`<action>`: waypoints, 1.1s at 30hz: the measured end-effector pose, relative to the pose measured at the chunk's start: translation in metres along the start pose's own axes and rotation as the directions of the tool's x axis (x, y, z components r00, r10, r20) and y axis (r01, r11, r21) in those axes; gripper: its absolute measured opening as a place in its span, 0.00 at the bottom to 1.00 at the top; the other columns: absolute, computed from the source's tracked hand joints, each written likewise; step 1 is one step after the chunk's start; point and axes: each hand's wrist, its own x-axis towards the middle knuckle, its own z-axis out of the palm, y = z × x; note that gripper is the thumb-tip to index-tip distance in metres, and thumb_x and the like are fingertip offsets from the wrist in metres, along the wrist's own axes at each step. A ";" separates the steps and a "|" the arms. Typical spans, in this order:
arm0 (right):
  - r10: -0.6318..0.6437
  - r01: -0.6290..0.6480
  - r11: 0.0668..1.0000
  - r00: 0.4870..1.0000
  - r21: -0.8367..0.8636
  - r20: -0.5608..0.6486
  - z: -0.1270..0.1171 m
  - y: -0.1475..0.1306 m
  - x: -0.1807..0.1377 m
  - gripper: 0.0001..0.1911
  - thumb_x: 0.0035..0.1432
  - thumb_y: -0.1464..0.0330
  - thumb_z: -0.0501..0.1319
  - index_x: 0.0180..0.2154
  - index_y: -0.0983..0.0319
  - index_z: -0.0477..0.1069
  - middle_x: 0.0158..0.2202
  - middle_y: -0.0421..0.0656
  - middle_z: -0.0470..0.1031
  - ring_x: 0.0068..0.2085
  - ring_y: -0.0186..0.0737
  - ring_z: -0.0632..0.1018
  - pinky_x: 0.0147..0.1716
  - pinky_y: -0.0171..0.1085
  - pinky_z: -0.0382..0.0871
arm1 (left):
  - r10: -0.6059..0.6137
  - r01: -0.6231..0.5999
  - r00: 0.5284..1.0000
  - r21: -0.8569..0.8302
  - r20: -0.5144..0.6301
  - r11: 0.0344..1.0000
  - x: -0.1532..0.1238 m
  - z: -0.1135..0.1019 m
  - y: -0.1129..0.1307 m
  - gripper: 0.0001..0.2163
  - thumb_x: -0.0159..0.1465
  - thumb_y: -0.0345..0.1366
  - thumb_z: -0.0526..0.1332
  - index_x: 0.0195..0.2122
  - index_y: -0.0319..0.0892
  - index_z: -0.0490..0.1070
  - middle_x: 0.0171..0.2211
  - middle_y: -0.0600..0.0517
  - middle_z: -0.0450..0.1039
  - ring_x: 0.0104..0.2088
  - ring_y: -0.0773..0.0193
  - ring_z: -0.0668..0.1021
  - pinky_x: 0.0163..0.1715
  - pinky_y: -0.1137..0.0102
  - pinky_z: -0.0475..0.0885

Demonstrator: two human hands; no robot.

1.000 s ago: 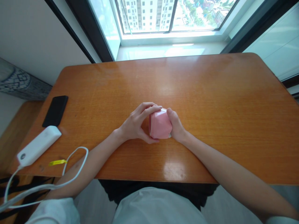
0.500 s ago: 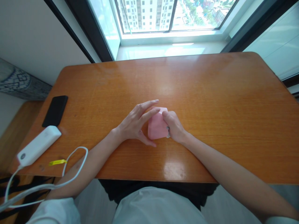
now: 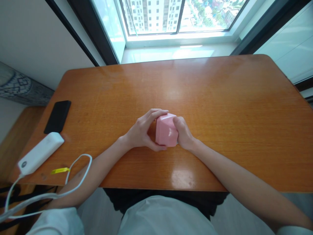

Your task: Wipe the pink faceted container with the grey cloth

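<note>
A small pink faceted block (image 3: 165, 130) is held just above the middle of the orange wooden table (image 3: 220, 98). My left hand (image 3: 141, 132) curls around its left side, fingers over the top edge and thumb under the near corner. My right hand (image 3: 184, 133) grips its right side, fingers wrapped behind it and mostly hidden. Both hands are closed on the block.
A black phone (image 3: 58, 116) lies at the table's left edge. Beside it rests a white power bank (image 3: 40, 152) with a white cable (image 3: 73, 176) looping off the near edge. A window (image 3: 171, 16) is beyond the far edge.
My left fingers, stretched out over the block half a second ago, have curled back onto it. The block has turned between my hands and shows a different face.
</note>
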 end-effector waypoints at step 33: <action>-0.090 0.093 0.994 0.994 -0.061 0.058 -0.001 -0.003 0.002 0.35 0.74 0.37 0.57 0.29 0.59 0.69 0.24 0.37 0.65 0.25 0.33 0.65 0.24 0.35 0.58 | -0.032 0.030 0.996 0.022 0.089 0.999 -0.008 -0.002 -0.011 0.64 0.51 0.69 0.80 0.82 0.54 0.51 0.76 0.35 0.63 0.73 0.33 0.74 0.70 0.39 0.76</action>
